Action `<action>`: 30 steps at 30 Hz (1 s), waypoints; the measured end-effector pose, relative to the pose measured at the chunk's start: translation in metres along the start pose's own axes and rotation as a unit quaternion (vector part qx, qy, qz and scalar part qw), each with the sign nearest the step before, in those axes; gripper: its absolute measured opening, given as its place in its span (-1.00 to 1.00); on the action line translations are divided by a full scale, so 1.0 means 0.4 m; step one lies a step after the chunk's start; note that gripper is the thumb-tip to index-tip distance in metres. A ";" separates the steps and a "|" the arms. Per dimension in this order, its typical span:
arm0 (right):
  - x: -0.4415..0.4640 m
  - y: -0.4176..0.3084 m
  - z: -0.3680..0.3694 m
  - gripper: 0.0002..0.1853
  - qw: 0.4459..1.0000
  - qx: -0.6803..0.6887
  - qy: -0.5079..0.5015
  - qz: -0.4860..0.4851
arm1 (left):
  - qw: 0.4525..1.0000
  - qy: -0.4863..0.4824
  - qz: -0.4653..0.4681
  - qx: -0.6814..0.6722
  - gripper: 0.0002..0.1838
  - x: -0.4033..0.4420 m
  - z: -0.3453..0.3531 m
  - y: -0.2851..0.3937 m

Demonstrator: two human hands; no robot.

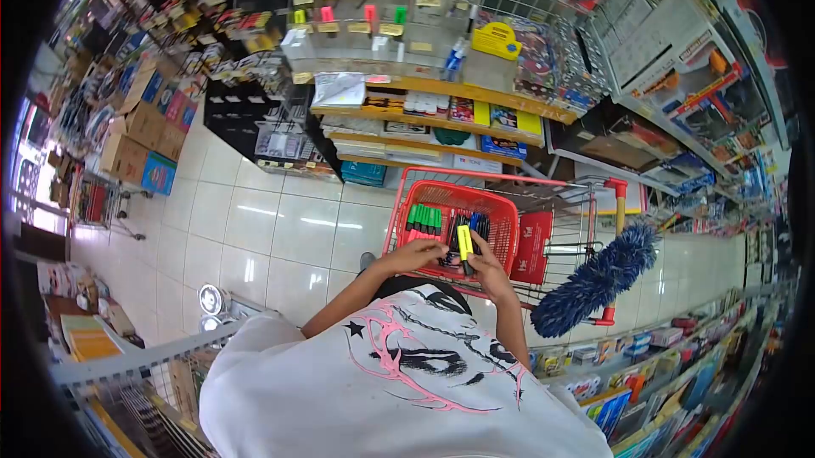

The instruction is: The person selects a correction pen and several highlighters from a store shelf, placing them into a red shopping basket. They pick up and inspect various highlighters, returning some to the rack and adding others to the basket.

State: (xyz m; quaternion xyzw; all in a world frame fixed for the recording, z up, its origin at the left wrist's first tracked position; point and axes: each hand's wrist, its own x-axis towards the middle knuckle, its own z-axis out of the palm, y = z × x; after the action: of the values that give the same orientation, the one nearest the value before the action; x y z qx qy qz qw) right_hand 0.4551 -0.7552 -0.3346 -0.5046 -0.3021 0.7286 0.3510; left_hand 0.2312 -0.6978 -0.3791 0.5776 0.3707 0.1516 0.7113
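Observation:
My right hand [488, 268] is closed around a yellow highlighter [464, 240], held upright over a red plastic basket [501, 193]. My left hand [419, 254] hovers at the basket's near left side, its fingers drawn together; whether something small is between them is hidden. Inside the basket several green highlighters [424, 218] lie in a row on the left. Pink ones [413, 236] show just below them, partly behind my left hand. Dark pens or markers [483, 225] fill the middle and right, partly covered by my right hand.
The basket sits in a shopping cart [586, 191] with a red-and-yellow handle. A fluffy blue duster [594, 280] lies across the cart's right end. Ahead stands a display rack [365, 50] of pens; stocked shelves [679, 348] run along the right. Cardboard boxes [136, 144] are stacked at left.

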 end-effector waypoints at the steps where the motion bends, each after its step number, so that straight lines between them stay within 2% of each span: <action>1: -0.002 -0.022 0.034 -0.33 0.999 -0.046 -0.021 -0.020 | 1.000 0.006 0.003 -0.002 -0.61 0.000 0.002 0.010; 3: 0.016 -0.039 0.093 -0.34 0.991 -0.085 -0.050 -0.090 | 0.993 0.035 0.080 -0.079 -0.68 0.009 0.000 0.038; 4: 0.028 -0.047 0.106 -0.34 0.990 -0.087 -0.052 -0.095 | 0.984 0.105 0.075 -0.124 -0.73 0.010 0.009 0.066; 5: 0.044 -0.052 0.119 -0.37 0.990 -0.072 -0.030 -0.114 | 0.984 0.106 0.079 -0.119 -0.73 0.016 0.002 0.080; 7: 0.071 -0.063 0.144 -0.41 0.989 -0.053 -0.011 -0.136 | 0.968 0.185 0.158 -0.053 -0.73 0.016 -0.026 0.114; 8: 0.083 -0.070 0.154 -0.47 0.991 -0.028 0.007 -0.132 | 0.967 0.204 0.137 -0.065 -0.73 0.008 -0.045 0.133; 9: 0.094 -0.075 0.167 -0.53 0.992 -0.002 0.025 -0.126 | 0.968 0.203 0.136 -0.063 -0.73 -0.005 -0.068 0.150; 10: 0.086 -0.094 0.193 -0.68 0.989 -0.017 0.031 -0.141 | 0.964 0.204 0.142 -0.090 -0.73 -0.020 -0.091 0.165; 14: 0.133 -0.081 0.239 -0.81 0.988 -0.029 0.026 -0.147 | 0.966 0.163 0.139 -0.144 -0.75 -0.047 -0.182 0.161; 16: 0.169 -0.069 0.271 -0.81 0.987 -0.031 0.042 -0.153 | 0.970 0.137 0.122 -0.161 -0.76 -0.052 -0.226 0.158; 19: 0.218 -0.086 0.319 -0.79 0.988 -0.042 0.045 -0.144 | 0.970 0.119 0.151 -0.145 -0.78 -0.050 -0.293 0.169; 21: 0.239 -0.115 0.378 -0.72 0.969 -0.100 0.121 -0.190 | 0.976 0.108 0.154 -0.107 -0.74 -0.063 -0.352 0.178; 22: 0.273 -0.117 0.391 -0.61 0.954 -0.122 0.159 -0.220 | 0.981 0.096 0.157 -0.066 -0.69 -0.070 -0.384 0.189; 23: 0.298 -0.124 0.403 -0.61 0.955 -0.130 0.158 -0.217 | 0.983 0.085 0.162 -0.024 -0.64 -0.070 -0.418 0.195; 24: 0.326 -0.134 0.412 -0.55 0.947 -0.127 0.166 -0.245 | 0.973 0.080 0.205 0.064 -0.54 -0.070 -0.458 0.189; 25: 0.351 -0.154 0.431 -0.48 0.938 -0.124 0.173 -0.274 | 0.973 0.083 0.208 0.056 -0.54 -0.072 -0.494 0.189; 28: 0.420 -0.194 0.500 -0.51 0.944 -0.134 0.131 -0.273 | 0.956 0.066 0.255 0.132 -0.44 -0.094 -0.586 0.184; 30: 0.477 -0.225 0.551 -0.54 0.940 -0.165 0.105 -0.279 | 0.959 0.078 0.232 0.144 -0.43 -0.121 -0.655 0.188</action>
State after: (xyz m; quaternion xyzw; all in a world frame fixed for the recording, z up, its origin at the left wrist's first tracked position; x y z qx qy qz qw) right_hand 0.2184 -0.5671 -0.2947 -0.5248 -0.5083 0.4840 0.4818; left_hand 0.0302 -0.5216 -0.3068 0.7305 0.2987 0.3021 0.5348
